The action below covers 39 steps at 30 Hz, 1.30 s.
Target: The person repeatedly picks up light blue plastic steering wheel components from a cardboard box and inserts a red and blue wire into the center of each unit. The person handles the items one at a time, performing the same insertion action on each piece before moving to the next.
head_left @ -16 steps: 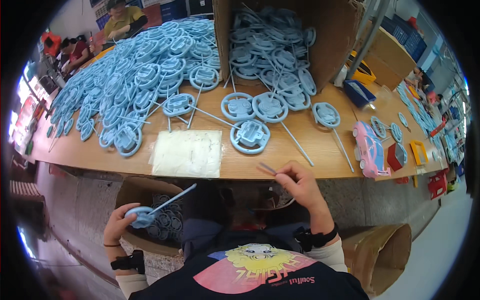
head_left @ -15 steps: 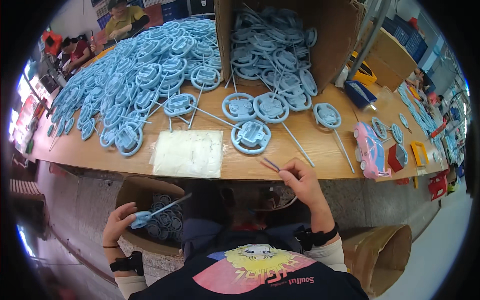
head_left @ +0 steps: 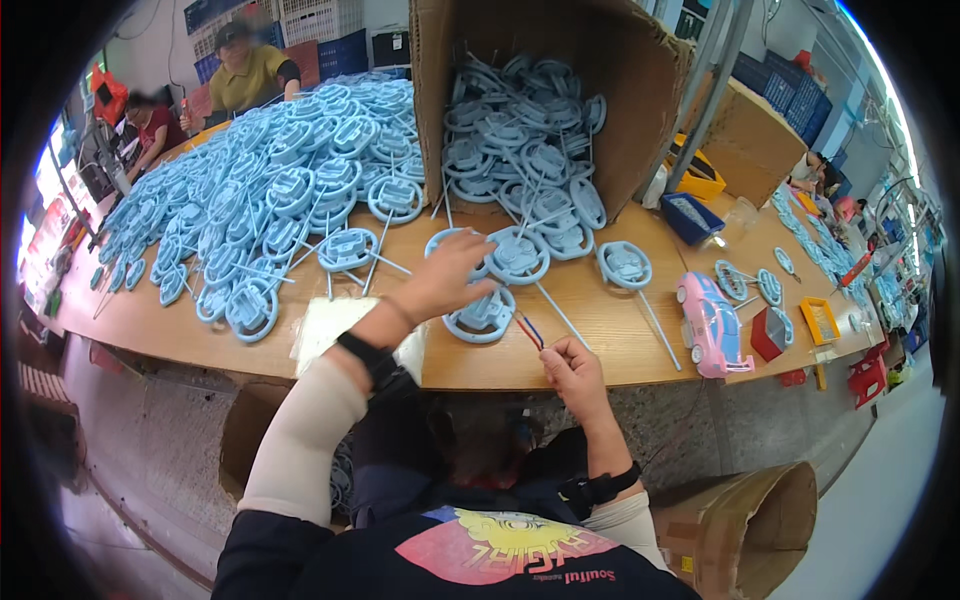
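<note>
"Left grip (head_left: 452,270) first: how does it look?"

"Open, I'd say: it is stretched out over the middle of the frame with its fingers spread. A pale blue toy wheel (head_left: 433,243) lies partly hidden behind it, and I can't tell whether the two touch. Just below is a second wheel (head_left: 483,317), nearer the front edge of the desk (head_left: 620,350)."

"And the right grip (head_left: 562,357)?"

"Closed, a little right of centre. Thumb and finger pinch thin wires (head_left: 531,331), red and blue, their free ends pointing to the upper left, close by that second wheel."

"Now the rest, from the left."

"Upper left, a person in a yellow-green top (head_left: 247,82) is behind a big heap of blue wheels (head_left: 290,185), with stems poking out. Lower left, a carton (head_left: 250,430) stands on the floor, partly behind the left sleeve (head_left: 308,425). A pale sheet (head_left: 312,335) lies on the desk, partly under that arm."

"Upper centre?"

"A tall cardboard box (head_left: 645,110), open at the front, with more wheels piled inside."

"And to the right?"

"A lone wheel (head_left: 625,265), its stem slanting to the lower right; a dark blue tray (head_left: 682,227); a pink toy car (head_left: 712,325); a red block (head_left: 768,333); then a yellow frame (head_left: 807,318)."
</note>
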{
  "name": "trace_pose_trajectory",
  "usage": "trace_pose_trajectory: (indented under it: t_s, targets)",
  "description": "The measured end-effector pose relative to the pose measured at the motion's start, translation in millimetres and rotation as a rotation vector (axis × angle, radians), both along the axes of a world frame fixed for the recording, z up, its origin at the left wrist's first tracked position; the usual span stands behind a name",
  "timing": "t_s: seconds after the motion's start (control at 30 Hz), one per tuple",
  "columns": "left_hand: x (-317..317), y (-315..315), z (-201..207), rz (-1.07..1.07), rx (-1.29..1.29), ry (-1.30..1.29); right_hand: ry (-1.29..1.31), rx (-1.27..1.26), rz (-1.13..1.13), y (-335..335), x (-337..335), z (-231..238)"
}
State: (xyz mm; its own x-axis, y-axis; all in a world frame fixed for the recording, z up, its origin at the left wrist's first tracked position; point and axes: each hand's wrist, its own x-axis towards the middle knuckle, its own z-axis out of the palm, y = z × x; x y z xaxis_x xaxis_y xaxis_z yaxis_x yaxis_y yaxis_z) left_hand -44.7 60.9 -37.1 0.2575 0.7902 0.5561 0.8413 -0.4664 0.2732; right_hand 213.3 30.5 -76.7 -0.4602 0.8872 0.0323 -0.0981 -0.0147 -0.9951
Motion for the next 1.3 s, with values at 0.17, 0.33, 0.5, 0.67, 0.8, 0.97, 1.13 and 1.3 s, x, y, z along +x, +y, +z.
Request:
trace_pose_trajectory:
  t_s: [0.17,0.33,0.5,0.67,0.8,0.97,1.13,1.3]
  targets:
    - [32.5,47.9,-13.6,0.101,-0.055,0.33,0.044,0.051,-0.011,-0.6,-1.8,-7.0]
    - [20.9,44.1,10.8,0.042,-0.078,0.132,0.065,0.072,-0.011,1.7,-0.8,-10.8]
    - [14.8,-27.6,59.5,0.044,-0.316,-0.499,-0.099,0.302,-0.151,-13.1,-2.4,11.5]
    - [6.2,-69.7,43.7,-0.009,-0.524,-0.84,-0.42,0.626,-0.179,-26.4,-7.7,55.2]
    - [19.0,-80.7,45.4,-0.047,-0.573,-1.026,-0.522,0.683,-0.113,-23.9,-4.4,64.8]
    - [29.9,-88.5,34.6,-0.119,-0.628,-1.274,-0.476,0.678,-0.102,-22.4,-0.1,66.5]
    - [42.6,-94.0,19.2,-0.133,-0.602,-1.469,-0.475,0.677,-0.106,-23.0,4.0,62.2]
    - [43.2,-100.1,8.4,-0.162,-0.678,-1.538,-0.508,0.636,-0.064,-31.7,10.8,68.4]
